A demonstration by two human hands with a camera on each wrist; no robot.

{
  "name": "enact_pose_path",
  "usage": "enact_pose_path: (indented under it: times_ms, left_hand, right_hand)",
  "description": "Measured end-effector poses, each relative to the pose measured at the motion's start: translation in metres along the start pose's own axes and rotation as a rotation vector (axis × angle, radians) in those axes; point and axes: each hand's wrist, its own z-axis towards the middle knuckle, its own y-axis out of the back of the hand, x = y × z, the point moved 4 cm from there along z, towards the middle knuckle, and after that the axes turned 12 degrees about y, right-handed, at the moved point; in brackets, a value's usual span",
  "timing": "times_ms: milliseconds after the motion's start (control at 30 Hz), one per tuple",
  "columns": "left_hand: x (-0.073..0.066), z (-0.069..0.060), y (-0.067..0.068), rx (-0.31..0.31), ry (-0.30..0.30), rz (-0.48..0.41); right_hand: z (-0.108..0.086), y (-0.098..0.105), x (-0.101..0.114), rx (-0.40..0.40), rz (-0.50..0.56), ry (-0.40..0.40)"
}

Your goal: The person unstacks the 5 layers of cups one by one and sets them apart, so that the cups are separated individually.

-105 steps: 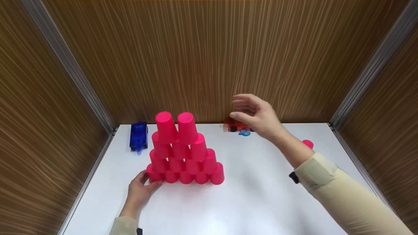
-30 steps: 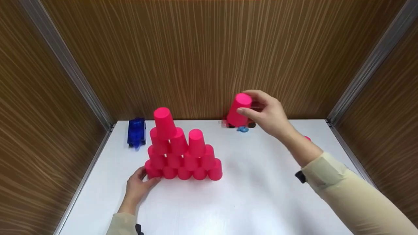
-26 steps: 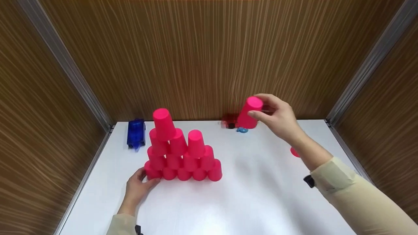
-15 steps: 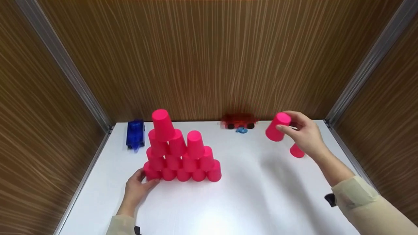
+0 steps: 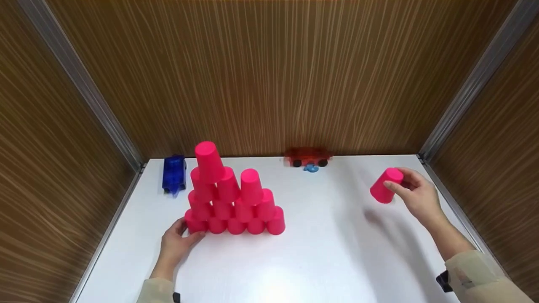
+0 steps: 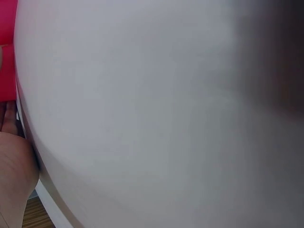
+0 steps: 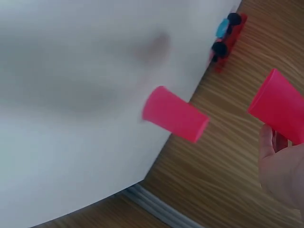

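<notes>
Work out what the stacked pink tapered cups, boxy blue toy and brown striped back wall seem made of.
Stacked pink tapered cups: probably plastic, smooth and fairly matte; identical moulded-looking shapes, even colour.
Boxy blue toy: possibly plastic, perhaps glossy; patchy blue tones, but blurred.
Brown striped back wall: dull wood or laminate; grain-like lines fit both.

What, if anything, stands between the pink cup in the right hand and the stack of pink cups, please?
Nothing visible does: in the head view, only white tabletop lies between the held cup and the stack. The red toy car sits farther back, off that line.
</notes>
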Motion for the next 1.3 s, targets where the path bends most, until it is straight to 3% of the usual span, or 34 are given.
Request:
enact_pose_path:
  times_ms: [733,967,1300]
  left_hand:
    - [0.000,-0.003,0.000,0.027,0.025,-0.011]
    - [0.000,-0.003,0.002,0.000,-0.010,0.011]
    - [0.000,-0.002,0.000,0.011,0.022,0.010]
  right_hand:
    - [-0.034,0.011,-0.075,-0.015,-0.024,-0.201]
    - [-0.038,0.009,-0.088,-0.016,-0.011,-0.187]
    - [-0.038,0.004,-0.098,0.015,0.017,-0.222]
